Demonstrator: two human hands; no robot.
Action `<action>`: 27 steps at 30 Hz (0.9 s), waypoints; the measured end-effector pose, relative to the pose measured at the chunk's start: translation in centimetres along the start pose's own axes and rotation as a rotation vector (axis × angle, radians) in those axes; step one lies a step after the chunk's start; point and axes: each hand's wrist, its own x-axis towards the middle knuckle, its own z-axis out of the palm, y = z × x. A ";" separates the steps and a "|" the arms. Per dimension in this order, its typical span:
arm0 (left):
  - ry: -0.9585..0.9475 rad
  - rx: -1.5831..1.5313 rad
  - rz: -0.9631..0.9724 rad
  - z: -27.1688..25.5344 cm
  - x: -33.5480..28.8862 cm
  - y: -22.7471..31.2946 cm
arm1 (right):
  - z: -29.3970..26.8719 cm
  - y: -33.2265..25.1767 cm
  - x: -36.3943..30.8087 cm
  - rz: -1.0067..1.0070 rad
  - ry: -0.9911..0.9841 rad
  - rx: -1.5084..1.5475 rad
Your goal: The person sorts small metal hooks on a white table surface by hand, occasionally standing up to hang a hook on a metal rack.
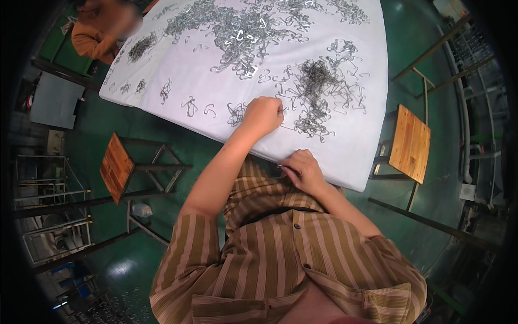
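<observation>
Bent metal wire hooks lie scattered over a white-covered table (pixel 345 167). My left hand (pixel 263 116) is closed above the table's near edge, its fingers curled down and mostly hidden; what it holds cannot be made out. Just left of it sits a small cluster of hooks (pixel 236 113). To its right is a dark, tangled heap of hooks (pixel 318 81), with loose ones spilling toward me. My right hand (pixel 303 170) is closed at the table edge, close to my lap. A tiny silvery glint shows at its fingertips, too small to name.
A large spread of shiny hooks (pixel 237 32) covers the table's far middle. Smaller bunches (pixel 189 106) line the near left edge. A person in orange (pixel 94 29) sits at the far left. Wooden-topped stools stand left (pixel 116 167) and right (pixel 410 143) on the green floor.
</observation>
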 end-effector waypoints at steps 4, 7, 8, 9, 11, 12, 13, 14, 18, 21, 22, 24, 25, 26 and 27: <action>0.088 -0.391 -0.111 -0.3 -3.2 -0.1 | 0.1 -0.2 0.1 0.066 0.026 0.017; -0.010 -0.803 -0.350 -0.9 -5.8 0.0 | 0.4 -0.1 -0.1 0.135 0.081 0.086; -0.034 -0.899 -0.338 -1.1 -6.6 0.2 | 0.4 -0.3 0.2 0.165 0.114 0.091; -0.057 -0.995 -0.325 -1.4 -7.5 0.5 | 0.4 -0.4 0.3 0.191 0.121 0.101; -0.078 -1.084 -0.273 -1.9 -9.1 1.2 | 0.3 -0.7 0.6 0.239 0.135 0.118; -0.080 -1.077 -0.235 -2.0 -10.0 1.6 | 0.4 -0.8 0.5 0.250 0.143 0.125; -0.075 -1.068 -0.194 -2.1 -10.6 1.8 | 0.5 -1.0 0.7 0.253 0.135 0.125; -0.062 -0.982 -0.156 -2.1 -10.9 2.0 | 0.4 -1.2 0.9 0.256 0.129 0.123; 0.059 -0.783 -0.096 -2.1 -11.3 3.0 | 0.3 -1.9 1.3 0.248 0.112 0.101; 0.097 -0.749 -0.092 -2.2 -11.4 3.4 | 0.3 -2.2 1.4 0.239 0.104 0.080; 0.117 -0.747 -0.093 -1.9 -11.5 3.5 | 0.4 -2.2 1.4 0.223 0.104 0.074; 0.155 -0.743 -0.094 -1.5 -11.7 3.5 | 0.6 -2.1 1.3 0.191 0.107 0.061; 0.148 -0.728 -0.094 -1.5 -11.8 3.6 | 0.5 -2.1 1.4 0.190 0.101 0.051; 0.140 -0.713 -0.094 -1.6 -12.0 3.8 | 0.4 -2.1 1.4 0.189 0.095 0.040; 0.132 -0.697 -0.093 -1.6 -12.1 3.9 | 0.3 -2.1 1.4 0.188 0.089 0.030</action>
